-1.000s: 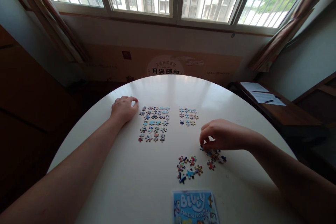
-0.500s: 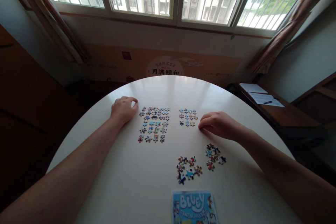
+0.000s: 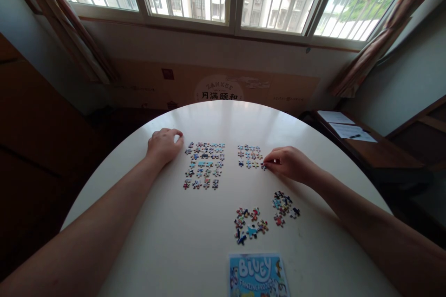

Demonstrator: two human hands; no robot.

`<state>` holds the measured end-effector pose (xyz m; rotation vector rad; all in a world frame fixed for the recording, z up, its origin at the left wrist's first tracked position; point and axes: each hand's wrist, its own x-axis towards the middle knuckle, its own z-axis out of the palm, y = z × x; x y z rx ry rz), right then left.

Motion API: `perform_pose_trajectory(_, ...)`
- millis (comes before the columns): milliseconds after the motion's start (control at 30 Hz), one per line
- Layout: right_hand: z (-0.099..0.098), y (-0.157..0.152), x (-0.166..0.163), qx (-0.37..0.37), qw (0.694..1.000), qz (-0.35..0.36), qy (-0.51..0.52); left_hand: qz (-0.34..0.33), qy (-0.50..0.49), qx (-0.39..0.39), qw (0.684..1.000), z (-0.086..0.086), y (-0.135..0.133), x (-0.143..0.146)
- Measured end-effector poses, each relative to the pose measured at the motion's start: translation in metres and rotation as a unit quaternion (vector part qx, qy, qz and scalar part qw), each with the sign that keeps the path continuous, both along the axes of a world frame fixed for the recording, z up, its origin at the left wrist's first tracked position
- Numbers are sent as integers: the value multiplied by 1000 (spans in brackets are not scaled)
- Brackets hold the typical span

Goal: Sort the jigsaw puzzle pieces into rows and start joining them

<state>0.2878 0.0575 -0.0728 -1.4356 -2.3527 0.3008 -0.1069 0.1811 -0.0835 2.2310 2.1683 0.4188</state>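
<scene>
Two sorted grids of puzzle pieces point(image 3: 204, 165) lie done, loose piles point(image 3: 266, 217) remain, right hand point(image 3: 289, 163) fingers pinched on a piece beside the smaller grid point(image 3: 249, 156), left hand point(image 3: 163, 145) curled empty on the surface point(image 3: 195, 241).

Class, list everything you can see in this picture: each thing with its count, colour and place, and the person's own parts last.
Table: one, white, round, under the window.
Sorted puzzle pieces: two neat grids, multicoloured, mid-table; larger left, smaller one right.
Loose puzzle pieces: two small heaps, multicoloured, near side; second heap to the right.
Puzzle box: one, blue, near edge.
Side desk: one, brown, far right, with white papers.
Curtains: two, brownish, beside the window.
Left hand: resting left of larger grid.
Right hand: fingers at smaller grid's right edge.
</scene>
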Motion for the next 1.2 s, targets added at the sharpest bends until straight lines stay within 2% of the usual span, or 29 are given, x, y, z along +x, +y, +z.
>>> perform_pose_trajectory(933, -5, 0, -3, 11, 1000, -26, -10, -1, 2, 2, 1000, 0, 0, 0)
perform_pose_trajectory(1100, 12, -3, 1, -3, 999, -37, -4, -5, -4, 6, 1000, -1, 0, 0)
perform_pose_trajectory(1200, 28, -11, 5, -85, 996, 32, -4, -3, -2, 6, 1000, -1, 0, -1)
